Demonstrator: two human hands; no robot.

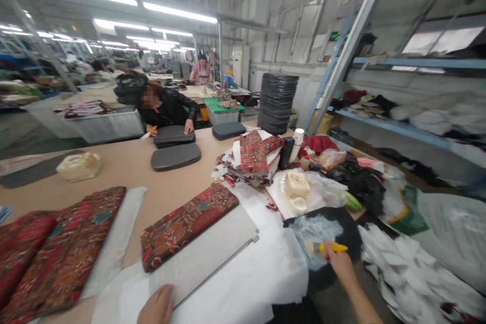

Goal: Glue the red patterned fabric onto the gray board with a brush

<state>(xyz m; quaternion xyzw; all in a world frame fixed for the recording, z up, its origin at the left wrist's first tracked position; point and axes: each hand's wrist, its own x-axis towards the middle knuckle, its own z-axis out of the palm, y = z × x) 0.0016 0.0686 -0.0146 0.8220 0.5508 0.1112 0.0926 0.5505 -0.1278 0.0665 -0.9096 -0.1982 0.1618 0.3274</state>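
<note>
Yellow-handled brush sat pinched in grip of right hand, near right, over black sheet; white paste covered middle, edges bare. Left hand at near end of pale panel, grip unclear. Patterned fabric alongside; panel uncovered, work seemingly midway.

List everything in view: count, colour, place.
Sheet: one, black, right
Brush: one, yellow, on sheet
Board: at least one, grey, centre
Paper: several, white, around board
Cloth: several, patterned red, left, centre
Offcuts: one pile, red-white, centre
Tall bottles: two, black and white, beside offcuts
Pads: three piles, dark grey, far side
Stack: one, black, behind offcuts
Scraps: many, white, lower right
Table: one, tan, middle
Shelves: two, blue, right
Lights: several, white, overhead
People: at least two, in black and pink, beyond
Left hand: one, bare, at board
Right hand: one, bare, on brush
</note>
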